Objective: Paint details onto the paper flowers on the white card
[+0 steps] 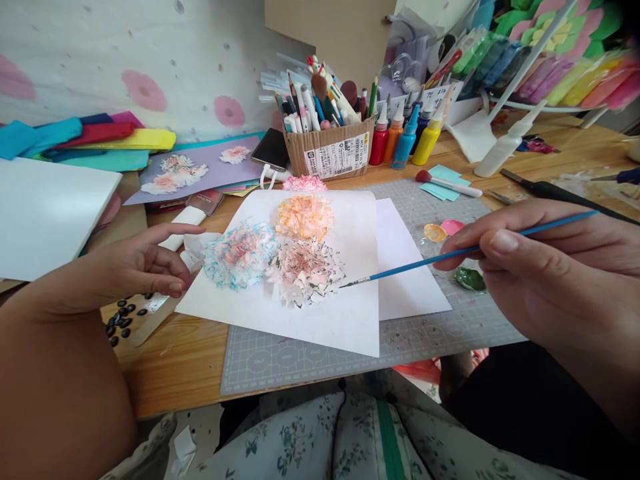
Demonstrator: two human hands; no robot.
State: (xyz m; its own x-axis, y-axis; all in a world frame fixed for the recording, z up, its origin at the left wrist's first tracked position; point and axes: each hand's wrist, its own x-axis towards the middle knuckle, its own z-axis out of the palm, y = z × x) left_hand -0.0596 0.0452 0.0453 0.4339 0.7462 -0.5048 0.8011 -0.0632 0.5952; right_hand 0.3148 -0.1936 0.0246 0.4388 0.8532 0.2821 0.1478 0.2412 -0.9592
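Observation:
My right hand (530, 260) pinches a thin blue paintbrush (425, 265), its dark bristles at the lower right edge of a ruffled paper flower (306, 270) with dark green-tipped petals. Two more flowers share the white sheet (345, 330): a blue-edged one (239, 255) on the left and an orange-edged one (305, 217) behind. To the left, my left hand (150, 263) hovers near the sheet's edge, index finger stretched out, other fingers curled, holding nothing. Beyond the brush lie dabs of green paint (470, 279), pink paint (453, 227) and orange paint (435, 232).
A grey cutting mat (280, 365) lies under the sheets. Behind stand a cardboard box (330, 150) of pens and several paint bottles (403, 140). A makeup brush (450, 183) and white squeeze bottle (505, 147) are at right. Black beads (120, 321) lie by my left arm.

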